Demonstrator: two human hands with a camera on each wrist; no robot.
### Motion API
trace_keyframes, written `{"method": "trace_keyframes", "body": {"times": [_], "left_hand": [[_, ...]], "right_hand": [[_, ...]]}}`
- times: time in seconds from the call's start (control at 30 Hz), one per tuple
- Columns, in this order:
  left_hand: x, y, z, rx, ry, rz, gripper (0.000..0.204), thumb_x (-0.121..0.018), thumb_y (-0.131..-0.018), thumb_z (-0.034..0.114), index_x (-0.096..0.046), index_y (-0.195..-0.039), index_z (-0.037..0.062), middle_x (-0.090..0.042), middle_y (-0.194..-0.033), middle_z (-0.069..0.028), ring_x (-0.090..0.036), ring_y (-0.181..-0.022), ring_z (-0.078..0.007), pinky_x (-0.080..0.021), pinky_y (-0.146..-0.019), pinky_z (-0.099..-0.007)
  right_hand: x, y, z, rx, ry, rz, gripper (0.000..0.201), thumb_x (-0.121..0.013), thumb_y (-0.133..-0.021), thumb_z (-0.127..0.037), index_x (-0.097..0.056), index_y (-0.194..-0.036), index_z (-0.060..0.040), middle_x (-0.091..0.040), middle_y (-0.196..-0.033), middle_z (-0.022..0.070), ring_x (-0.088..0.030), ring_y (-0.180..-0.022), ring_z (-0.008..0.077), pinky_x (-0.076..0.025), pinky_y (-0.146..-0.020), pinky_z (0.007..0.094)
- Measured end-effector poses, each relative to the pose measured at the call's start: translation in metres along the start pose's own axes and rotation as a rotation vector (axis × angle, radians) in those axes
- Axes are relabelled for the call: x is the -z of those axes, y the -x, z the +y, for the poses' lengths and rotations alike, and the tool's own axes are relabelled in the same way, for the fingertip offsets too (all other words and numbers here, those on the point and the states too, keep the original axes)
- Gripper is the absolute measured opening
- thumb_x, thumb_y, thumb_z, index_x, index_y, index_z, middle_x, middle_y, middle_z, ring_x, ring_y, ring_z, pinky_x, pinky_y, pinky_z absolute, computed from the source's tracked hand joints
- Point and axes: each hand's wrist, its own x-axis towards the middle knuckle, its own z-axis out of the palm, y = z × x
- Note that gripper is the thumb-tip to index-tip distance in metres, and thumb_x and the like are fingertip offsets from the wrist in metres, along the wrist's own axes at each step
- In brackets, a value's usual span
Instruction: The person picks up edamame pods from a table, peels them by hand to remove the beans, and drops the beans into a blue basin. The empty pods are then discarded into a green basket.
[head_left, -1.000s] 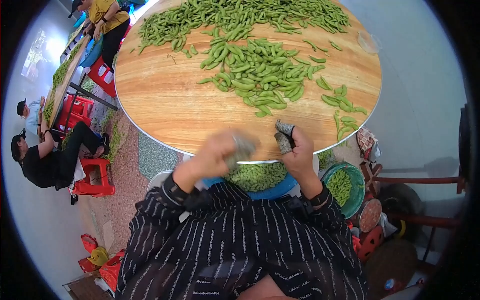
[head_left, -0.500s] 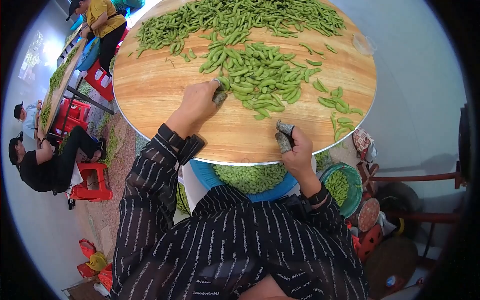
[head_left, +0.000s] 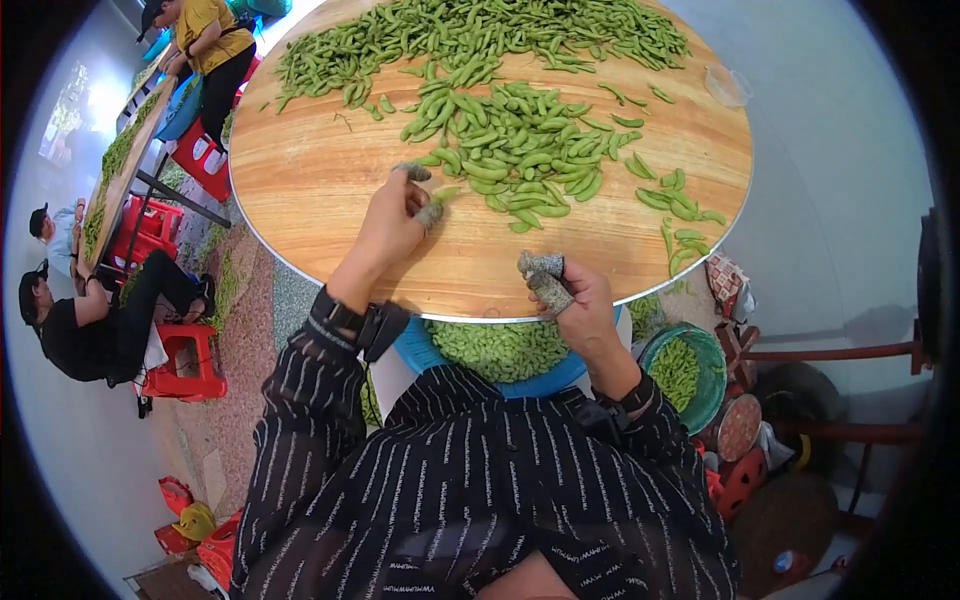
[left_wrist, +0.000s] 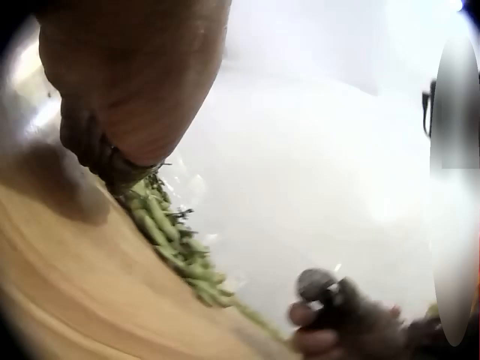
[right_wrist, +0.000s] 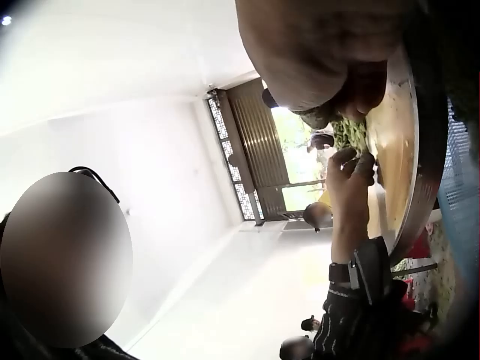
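My left hand (head_left: 392, 222) is over the wooden tabletop (head_left: 310, 190), at the left of a loose pile of green soybean pods (head_left: 530, 140). One pod (head_left: 446, 194) sticks out at its thumb tip, between thumb and fingers. Grey coverings wrap the thumb and index finger of both hands. My right hand (head_left: 585, 310) is at the table's near edge, thumb and index pointing left, the other fingers curled, with no pod showing in it. In the left wrist view the left hand (left_wrist: 135, 90) hides its own grip; the right hand (left_wrist: 337, 315) shows lower right.
Below the table edge stands a blue basin (head_left: 415, 345) of shelled beans (head_left: 500, 350). At the right is a green bucket (head_left: 712, 355) holding more green pieces. A bigger heap of pods (head_left: 480, 35) covers the far side. A clear cup (head_left: 728, 86) lies near the right rim.
The left hand first reached from the near edge to the pods, then drew back slightly with one pod. The right hand has shifted a little left, its thumb and index closer together.
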Motion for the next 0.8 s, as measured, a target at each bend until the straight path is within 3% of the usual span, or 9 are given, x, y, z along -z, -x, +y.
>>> {"method": "trace_keyframes", "body": {"times": [0.03,0.1,0.13,0.3,0.37,0.43,0.5,0.73,0.8], "left_hand": [[-0.002,0.005,0.004,-0.005,0.001,-0.006,0.022,-0.060,-0.071,0.002,-0.050,-0.090,-0.0008,-0.055,-0.074,-0.0096,-0.054,-0.064,-0.0188,-0.044,-0.059,-0.0279],[-0.009,0.024,0.012,0.131,0.706,-0.216,0.016,-0.057,-0.075,0.002,-0.052,-0.091,0.0017,-0.054,-0.073,-0.0002,-0.049,-0.064,-0.0063,-0.040,-0.054,-0.0192],[-0.011,0.034,0.024,0.171,0.795,-0.261,0.019,-0.058,-0.074,0.001,-0.053,-0.092,0.0015,-0.055,-0.075,-0.0002,-0.050,-0.065,-0.0066,-0.040,-0.057,-0.0183],[-0.026,0.067,0.057,0.103,0.770,-0.175,0.019,-0.059,-0.073,-0.003,-0.053,-0.091,0.0005,-0.053,-0.079,-0.0003,-0.049,-0.068,-0.0068,-0.041,-0.062,-0.0192],[-0.032,0.072,0.057,-0.186,0.450,-0.007,0.020,-0.061,-0.071,-0.003,-0.052,-0.088,0.0009,-0.050,-0.075,0.0006,-0.046,-0.066,-0.0082,-0.040,-0.061,-0.0201],[-0.034,0.074,0.059,-0.191,0.396,0.004,0.020,-0.063,-0.069,-0.002,-0.051,-0.086,0.0017,-0.047,-0.071,-0.0003,-0.044,-0.064,-0.0099,-0.039,-0.059,-0.0211],[-0.037,0.076,0.059,-0.237,0.315,-0.015,0.023,-0.064,-0.069,0.000,-0.050,-0.087,0.0017,-0.047,-0.071,-0.0016,-0.045,-0.064,-0.0104,-0.039,-0.059,-0.0215],[-0.042,0.081,0.064,-0.220,0.285,-0.014,0.028,-0.065,-0.069,0.002,-0.047,-0.090,0.0011,-0.047,-0.071,-0.0027,-0.045,-0.064,-0.0107,-0.040,-0.060,-0.0219],[-0.040,0.081,0.069,-0.160,0.467,-0.134,0.020,-0.060,-0.075,0.006,-0.047,-0.090,-0.0001,-0.050,-0.074,-0.0049,-0.049,-0.069,-0.0138,-0.041,-0.062,-0.0249]], "right_hand": [[0.000,0.000,-0.002,0.002,-0.001,0.008,0.020,-0.053,-0.080,-0.004,-0.056,-0.100,0.0006,-0.055,-0.079,-0.0031,-0.048,-0.066,0.0026,-0.040,-0.058,0.0164],[-0.001,0.001,-0.008,-0.014,0.032,-0.024,0.021,-0.053,-0.080,-0.005,-0.056,-0.101,0.0001,-0.055,-0.078,-0.0032,-0.048,-0.066,0.0033,-0.040,-0.058,0.0166],[-0.003,0.001,-0.012,-0.018,0.033,-0.019,0.021,-0.053,-0.080,-0.005,-0.056,-0.101,0.0001,-0.055,-0.078,-0.0032,-0.048,-0.066,0.0033,-0.040,-0.058,0.0166],[-0.012,0.003,-0.029,0.000,-0.087,-0.145,0.029,-0.053,-0.081,-0.006,-0.051,-0.109,-0.0007,-0.055,-0.083,-0.0020,-0.048,-0.066,0.0035,-0.040,-0.058,0.0169],[-0.017,0.007,-0.033,0.011,-0.102,-0.117,0.028,-0.051,-0.082,-0.007,-0.050,-0.109,-0.0009,-0.054,-0.077,-0.0018,-0.046,-0.060,0.0026,-0.036,-0.052,0.0156],[-0.018,0.008,-0.035,0.025,-0.115,-0.097,0.028,-0.048,-0.082,-0.007,-0.050,-0.110,-0.0011,-0.054,-0.071,-0.0017,-0.043,-0.055,0.0017,-0.032,-0.046,0.0142],[-0.014,0.010,-0.036,-0.031,-0.136,-0.134,0.033,-0.055,-0.081,-0.007,-0.048,-0.113,-0.0015,-0.054,-0.085,-0.0014,-0.047,-0.066,0.0017,-0.039,-0.055,0.0161],[-0.007,0.011,-0.032,-0.006,-0.091,-0.164,0.027,-0.056,-0.079,-0.005,-0.052,-0.105,0.0001,-0.056,-0.085,0.0000,-0.050,-0.071,0.0033,-0.041,-0.059,0.0171],[-0.009,0.006,-0.028,0.105,-0.075,-0.099,0.016,-0.056,-0.079,-0.008,-0.056,-0.095,-0.0021,-0.053,-0.065,-0.0018,-0.042,-0.050,0.0018,-0.031,-0.044,0.0144]]}}
